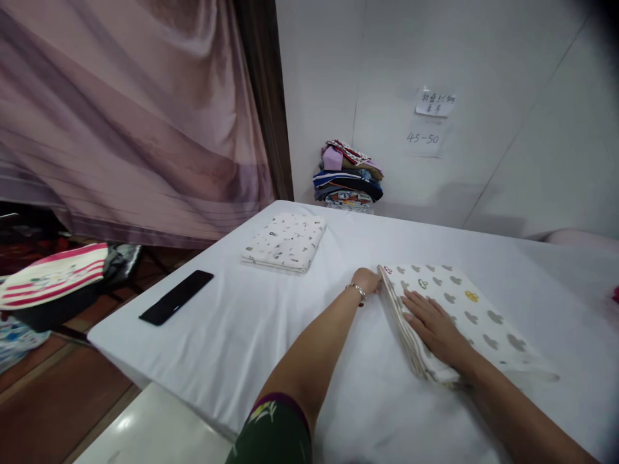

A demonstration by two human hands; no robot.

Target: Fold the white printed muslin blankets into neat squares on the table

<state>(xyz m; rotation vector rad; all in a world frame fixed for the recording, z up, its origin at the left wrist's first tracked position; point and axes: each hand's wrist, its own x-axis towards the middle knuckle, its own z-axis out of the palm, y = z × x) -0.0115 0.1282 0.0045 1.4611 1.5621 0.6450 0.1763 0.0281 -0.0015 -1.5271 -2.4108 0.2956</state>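
Observation:
A folded white cloth (pixel 447 309) with grey mouse-head shapes and a few coloured ones lies in layers on the white-covered table (pixel 227 361). My left hand (pixel 366 281), with a bracelet at its wrist, is closed at the cloth's far left corner; its fingertips are partly hidden. Flat on top of the cloth, near its left edge, rests my right hand (pixel 435 327) with fingers stretched out. The cloth's near right end lies lower, as a thin single layer.
Another folded white patterned cloth (pixel 287 241) lies at the far left of the table. A black phone-like slab (pixel 177 297) is near the left edge. Stacked fabrics (pixel 348 175) stand against the wall, below paper notes (pixel 428 122). A pink curtain (pixel 145 116) hangs at left.

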